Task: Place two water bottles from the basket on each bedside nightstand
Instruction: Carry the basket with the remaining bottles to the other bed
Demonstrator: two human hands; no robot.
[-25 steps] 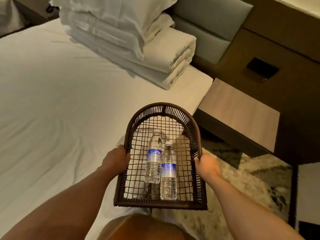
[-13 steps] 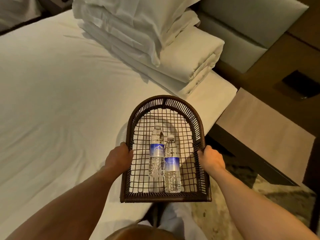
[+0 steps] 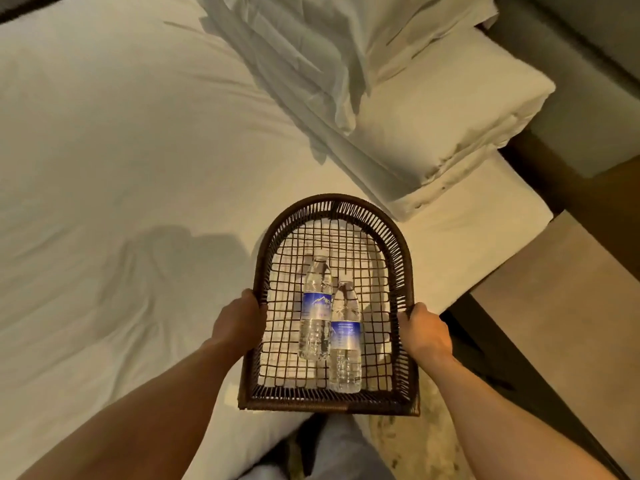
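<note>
A dark woven basket [image 3: 405, 258] with an arched far end hangs over the near corner of the bed. My left hand [image 3: 239, 322] grips its left rim and my right hand [image 3: 424, 332] grips its right rim. Two clear water bottles with blue labels lie side by side on the mesh floor, caps pointing away from me: one bottle [image 3: 316, 310] on the left and a second bottle [image 3: 345, 341] slightly nearer to me. The wooden nightstand [image 3: 568, 306] stands to the right of the basket, beside the bed.
The white bed [image 3: 121, 168] fills the left and centre. Stacked white pillows and folded bedding [image 3: 398, 98] sit at its head. A padded headboard [image 3: 588, 81] runs along the upper right. Patterned carpet [image 3: 415, 452] shows below the basket.
The view has swung left and down, so the nightstand has slid toward the right edge. The basket sits over the bed corner, still held in both hands, with both bottles lying inside.
</note>
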